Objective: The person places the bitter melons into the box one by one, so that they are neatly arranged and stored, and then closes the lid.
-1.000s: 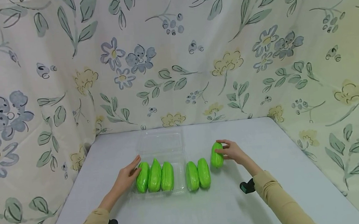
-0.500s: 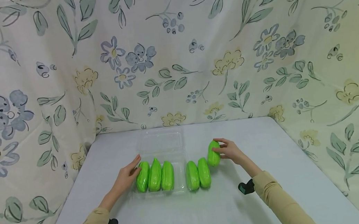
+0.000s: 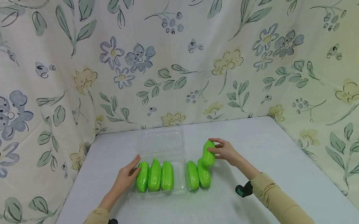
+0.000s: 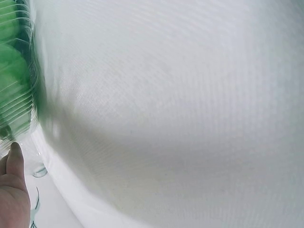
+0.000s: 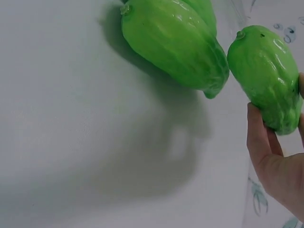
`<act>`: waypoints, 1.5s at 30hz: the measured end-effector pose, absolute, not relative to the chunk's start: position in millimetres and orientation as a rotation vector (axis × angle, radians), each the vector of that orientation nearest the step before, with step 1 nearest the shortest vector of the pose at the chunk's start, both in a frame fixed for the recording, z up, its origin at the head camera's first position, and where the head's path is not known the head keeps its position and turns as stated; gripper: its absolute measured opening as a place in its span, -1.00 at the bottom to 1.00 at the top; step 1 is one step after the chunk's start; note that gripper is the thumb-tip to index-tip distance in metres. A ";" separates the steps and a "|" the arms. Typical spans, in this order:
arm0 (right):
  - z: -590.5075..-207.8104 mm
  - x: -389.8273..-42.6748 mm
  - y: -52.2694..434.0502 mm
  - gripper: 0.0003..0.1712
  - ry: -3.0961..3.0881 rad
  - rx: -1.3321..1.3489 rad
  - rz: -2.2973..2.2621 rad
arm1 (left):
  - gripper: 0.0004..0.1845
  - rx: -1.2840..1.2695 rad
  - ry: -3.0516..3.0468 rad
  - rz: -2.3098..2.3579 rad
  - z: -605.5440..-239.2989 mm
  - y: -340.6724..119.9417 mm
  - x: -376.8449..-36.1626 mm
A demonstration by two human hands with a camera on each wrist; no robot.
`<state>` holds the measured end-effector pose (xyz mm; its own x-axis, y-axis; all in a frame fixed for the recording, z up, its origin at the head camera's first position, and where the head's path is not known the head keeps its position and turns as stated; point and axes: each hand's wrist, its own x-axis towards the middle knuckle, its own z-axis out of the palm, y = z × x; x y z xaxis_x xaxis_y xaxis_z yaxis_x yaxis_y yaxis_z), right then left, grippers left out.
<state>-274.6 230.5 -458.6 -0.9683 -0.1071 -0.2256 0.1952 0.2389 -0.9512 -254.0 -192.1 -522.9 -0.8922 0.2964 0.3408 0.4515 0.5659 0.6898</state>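
My right hand (image 3: pixel 226 151) grips a glossy green papaya-shaped fruit (image 3: pixel 208 154) between thumb and fingers. The right wrist view shows the held fruit (image 5: pixel 266 71) with its stem end up and the fingers round its lower end, above the table. Two like fruits, a left one (image 3: pixel 192 175) and a right one (image 3: pixel 204 176), lie just right of a clear plastic clamshell box (image 3: pixel 180 181). Three more stand side by side in the box, the middle one (image 3: pixel 154 176) pointed at the top. My left hand (image 3: pixel 128 174) rests at the box's left wall, fingers fairly straight.
The box's lid (image 3: pixel 161 141) lies folded back toward the rear of the white table (image 3: pixel 243 131). Inside the box, a gap stands right of the three fruits. A floral curtain (image 3: pixel 175 56) hangs behind and at both sides.
My right hand has carried its fruit leftward, so it now overlaps the top of the nearer loose fruit in the head view. The left hand and the box have stayed put.
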 end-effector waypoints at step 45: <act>-456.9 -238.1 124.9 -0.42 2.396 -0.284 -1.752 | -0.50 -0.662 -2.595 -1.219 -521.7 -192.6 -254.5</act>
<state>-238.1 124.9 -456.9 -0.9692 -0.2458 -0.0169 -0.0584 0.2958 -0.9535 -254.5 -192.6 -521.7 -0.8801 0.3111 0.3587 0.4747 0.5598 0.6791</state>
